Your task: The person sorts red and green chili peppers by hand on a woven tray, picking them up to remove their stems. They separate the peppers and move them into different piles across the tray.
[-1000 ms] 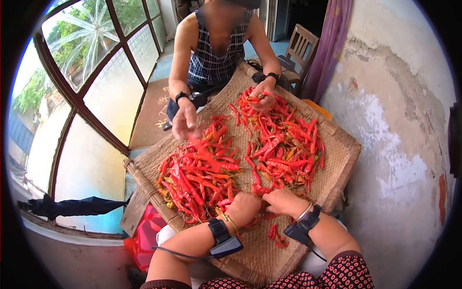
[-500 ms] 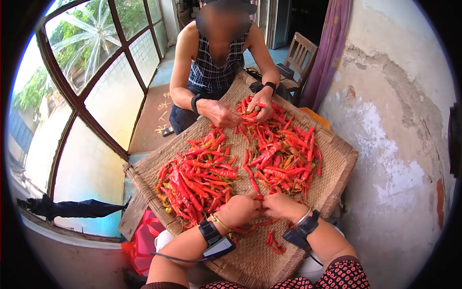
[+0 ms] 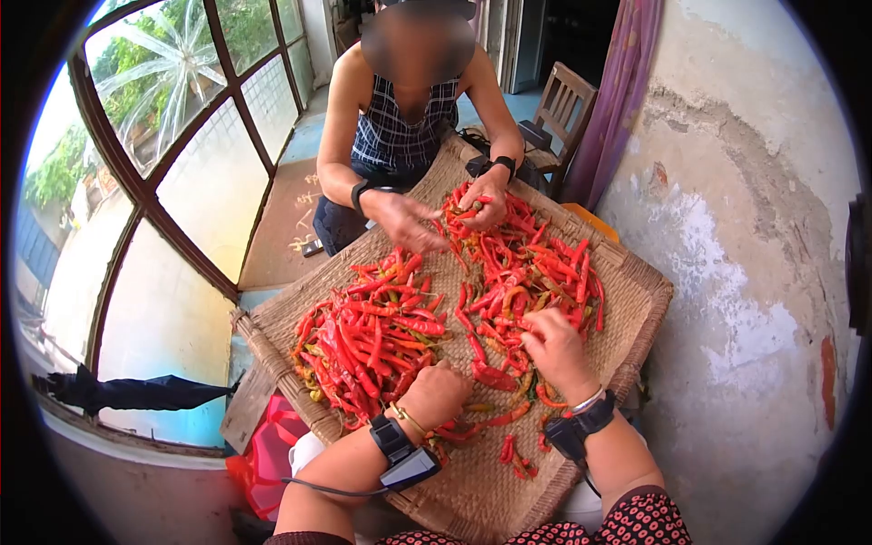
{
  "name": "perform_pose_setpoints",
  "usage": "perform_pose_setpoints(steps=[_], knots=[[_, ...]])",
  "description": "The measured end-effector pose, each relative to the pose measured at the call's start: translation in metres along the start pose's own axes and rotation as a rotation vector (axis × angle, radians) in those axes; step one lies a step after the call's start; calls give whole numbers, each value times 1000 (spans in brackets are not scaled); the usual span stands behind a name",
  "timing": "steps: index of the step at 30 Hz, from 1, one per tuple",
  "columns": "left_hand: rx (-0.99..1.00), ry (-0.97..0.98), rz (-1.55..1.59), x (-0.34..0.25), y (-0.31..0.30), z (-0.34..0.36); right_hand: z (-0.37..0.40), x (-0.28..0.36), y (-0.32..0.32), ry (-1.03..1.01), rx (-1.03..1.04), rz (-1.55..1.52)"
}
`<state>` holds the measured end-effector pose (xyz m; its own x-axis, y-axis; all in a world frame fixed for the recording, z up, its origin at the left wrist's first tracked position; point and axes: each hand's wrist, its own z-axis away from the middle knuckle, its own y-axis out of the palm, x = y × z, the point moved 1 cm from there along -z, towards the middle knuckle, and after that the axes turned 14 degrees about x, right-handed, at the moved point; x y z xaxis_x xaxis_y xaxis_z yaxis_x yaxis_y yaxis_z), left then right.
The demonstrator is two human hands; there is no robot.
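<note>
Red chili peppers lie in two heaps on a woven tray (image 3: 495, 495), a left heap (image 3: 359, 341) and a right heap (image 3: 536, 263). My left hand (image 3: 438, 392) is closed at the near edge of the left heap; what it holds, if anything, is hidden. Over the near side of the right heap, my right hand (image 3: 556, 350) has its thumb and fingers slightly apart, close to the peppers. Between my hands lie a few loose peppers (image 3: 495, 375). A small cluster of red pieces (image 3: 516, 457) lies nearer to me on the weave.
Across the tray sits a person, one hand (image 3: 486, 202) holding peppers and the other hand (image 3: 409, 221) with its fingers stretched out. A wooden chair (image 3: 565, 104) stands behind. A folded umbrella (image 3: 150, 392) and a pink-red bag (image 3: 272, 445) are on the left; a plaster wall (image 3: 736, 227) is on the right.
My hands were together at the tray's middle; they have parted, the right going up and right to the right heap, the left slightly left. The other person's hands have also separated.
</note>
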<state>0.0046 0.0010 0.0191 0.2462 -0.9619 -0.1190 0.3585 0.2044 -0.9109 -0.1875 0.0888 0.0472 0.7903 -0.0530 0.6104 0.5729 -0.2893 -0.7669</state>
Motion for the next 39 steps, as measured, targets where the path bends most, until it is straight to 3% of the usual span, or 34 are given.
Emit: perform_pose_setpoints(steps=[2,4,9,13,15,16,18,21,26,28,29,30,34,35,36,38,39], knots=[[18,-23,-9,1,0,2,3,3,7,-83,50,8],[38,-48,-23,5,3,3,6,11,14,-97,267,-35],[24,-122,-10,9,-4,10,8,12,31,-237,369,14],[67,-45,13,11,-5,5,10,10,35,-237,435,23],[-118,-25,132,5,-15,6,11,11,35,-234,435,-14],[-116,-23,131,6,-13,3,12,13,34,-232,434,-16],[-357,71,271,7,-12,-3,11,19,28,-150,446,-178],[-479,104,491,2,-18,-1,8,13,34,-191,415,-240],[-464,107,695,-2,-16,-6,7,14,26,-55,462,-273],[-588,136,615,4,-24,-3,6,9,21,43,504,-333],[-569,28,602,5,-31,3,6,8,16,68,459,-381],[-590,-53,588,11,-31,3,3,5,8,222,508,-554],[-582,-222,418,37,-34,11,-6,-11,-17,254,83,-921],[-575,-270,386,41,-34,11,-9,-20,-19,181,-58,-965],[-576,-268,386,44,-33,12,-13,-20,-21,181,-60,-964],[-580,-328,339,48,-33,12,-18,-21,-26,155,-372,-1175],[-596,-324,333,49,-32,11,-17,-30,-24,202,-400,-1189]])
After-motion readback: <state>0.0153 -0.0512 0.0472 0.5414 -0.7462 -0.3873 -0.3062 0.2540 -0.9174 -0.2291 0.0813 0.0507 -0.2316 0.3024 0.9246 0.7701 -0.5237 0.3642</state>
